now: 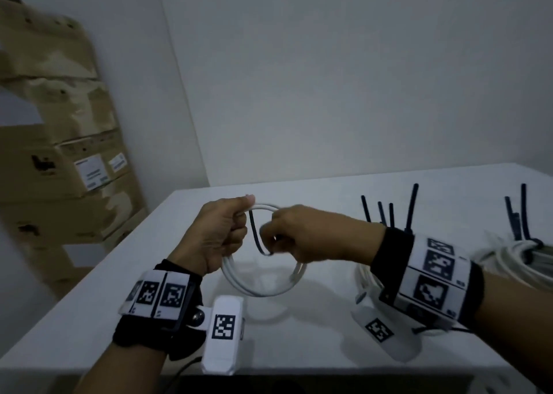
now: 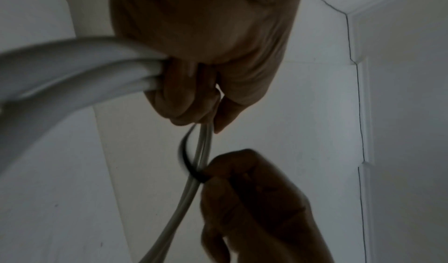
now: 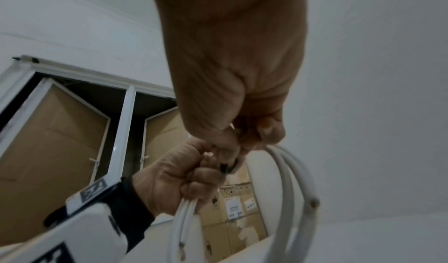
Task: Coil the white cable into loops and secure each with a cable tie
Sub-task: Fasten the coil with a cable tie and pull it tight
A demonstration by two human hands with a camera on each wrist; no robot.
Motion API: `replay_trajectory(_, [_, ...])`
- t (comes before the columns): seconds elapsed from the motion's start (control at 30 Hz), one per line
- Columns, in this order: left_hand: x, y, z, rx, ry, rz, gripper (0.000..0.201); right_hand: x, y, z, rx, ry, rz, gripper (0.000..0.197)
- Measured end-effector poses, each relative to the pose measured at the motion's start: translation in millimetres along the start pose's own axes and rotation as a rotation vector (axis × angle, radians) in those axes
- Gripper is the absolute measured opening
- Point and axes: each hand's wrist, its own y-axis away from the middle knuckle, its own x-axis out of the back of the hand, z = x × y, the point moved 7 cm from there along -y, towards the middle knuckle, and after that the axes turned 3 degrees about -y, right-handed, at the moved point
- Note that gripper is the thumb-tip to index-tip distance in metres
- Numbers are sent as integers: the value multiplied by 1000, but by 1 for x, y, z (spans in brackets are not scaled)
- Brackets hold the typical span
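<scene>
A white cable coil (image 1: 263, 290) of a few loops hangs above the white table (image 1: 89, 312). My left hand (image 1: 223, 232) grips its left side in a fist, thumb on top; the left wrist view shows the strands (image 2: 80, 71) running through the fist. A black cable tie (image 1: 254, 232) curves down from that fist to my right hand (image 1: 294, 238), whose fingers pinch the tie's end against the coil's right side. The left wrist view shows the tie (image 2: 185, 158) bowed beside the strands. In the right wrist view the tie's head (image 3: 226, 166) sits between both hands.
Several loose black cable ties (image 1: 386, 211) lie on the table behind my right wrist. A tied bundle of white cable (image 1: 514, 259) lies at the right edge. Stacked cardboard boxes (image 1: 59, 160) stand to the left of the table.
</scene>
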Motion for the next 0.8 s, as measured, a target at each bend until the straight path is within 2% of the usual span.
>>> replay_trajectory(0.07, [-15,3,0,11,-59,-15,39,18,8,10,-15,-31,188,14])
replay_trajectory(0.13, [-25,5,-1,17,-77,-25,34,26,18,16,-26,-50,283,10])
replay_trajectory(0.23, [-33,5,1,7,-69,-15,17,28,28,21,-30,-61,354,7])
replay_trajectory(0.5, [-31,7,-4,-32,-122,42,23,25,42,28,19,-239,546,11])
replay_trajectory(0.57, [-30,8,-4,-69,-150,59,21,31,43,32,-1,-348,663,15])
replay_trajectory(0.63, [-33,11,-3,-133,-178,72,19,33,43,41,-67,-566,761,21])
replay_trajectory(0.7, [-36,14,-2,-206,-212,88,18,31,40,48,-123,-764,814,24])
replay_trajectory(0.8, [-36,17,3,-291,-283,130,18,27,34,52,-142,-892,842,23])
